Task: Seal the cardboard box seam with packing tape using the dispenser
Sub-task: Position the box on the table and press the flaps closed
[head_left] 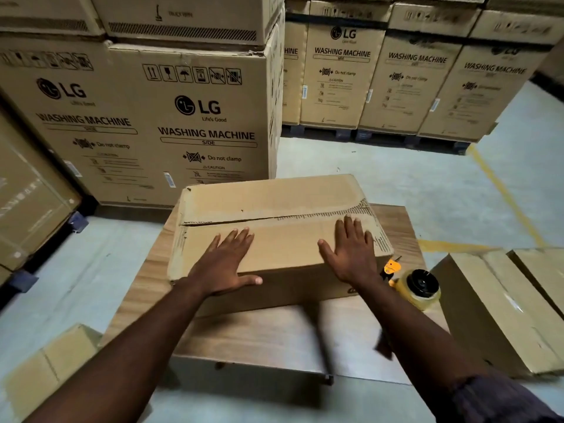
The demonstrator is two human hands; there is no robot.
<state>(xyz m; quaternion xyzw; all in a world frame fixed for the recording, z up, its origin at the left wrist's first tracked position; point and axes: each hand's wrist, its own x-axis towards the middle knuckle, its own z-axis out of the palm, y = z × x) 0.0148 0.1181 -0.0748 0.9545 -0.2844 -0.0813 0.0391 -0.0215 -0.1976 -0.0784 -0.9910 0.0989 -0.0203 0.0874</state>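
This is a warehouse or goods store. Tall brown cardboard cartons printed "LG Washing Machine" (195, 117) stand stacked in rows on dark pallets (341, 134). The smooth pale grey concrete floor (427, 184) carries a painted yellow lane line (503, 193), as storage aisles do.

One box (274, 227) sits on the one table (274, 334), with two hands (227, 264) (351, 254) flat on it. One tape dispenser (416, 286) stands at the table's right edge. Three flattened cartons lie on the floor: one (52, 367) at the left, two (494, 309) (543, 273) at the right. Behind stand at least seven washing-machine cartons (195, 123).
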